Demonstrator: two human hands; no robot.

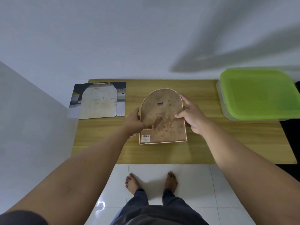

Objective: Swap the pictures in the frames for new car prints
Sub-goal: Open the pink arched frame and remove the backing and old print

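Head view is looking down on a pale wall, which is filling the whole upper part, and on a white tiled floor [194,184] running along the near side. Between them a wood-grain surface [227,143] is lying with its far edge against the wall. A clear box [258,93] with a green lid is sitting on the far right corner and is reaching out past the right edge. At the far left corner a print [121,109] is lying flat, with its left part hanging over the left edge. A pale arched sheet [99,101] is resting on top of it and is covering most of it.

A frame [164,117], arched at the far end and square at the near end, is sitting near the middle of the surface with its stained brown back facing up. Both hands are holding it. The left hand [134,120] is gripping the frame's left edge, thumb pressing on the back and fingers curling underneath. The right hand [193,116] is gripping the right edge, thumb lying on the back and fingers wrapping along the rim. Whether the frame's near end is touching the surface or being held just above it, I cannot tell.

Two bare feet [132,182] are standing on the floor just off the near edge. A white barcode sticker [145,138] is showing on the near left corner of the frame's back, and a small metal hanger [160,104] is sitting near its arched end.
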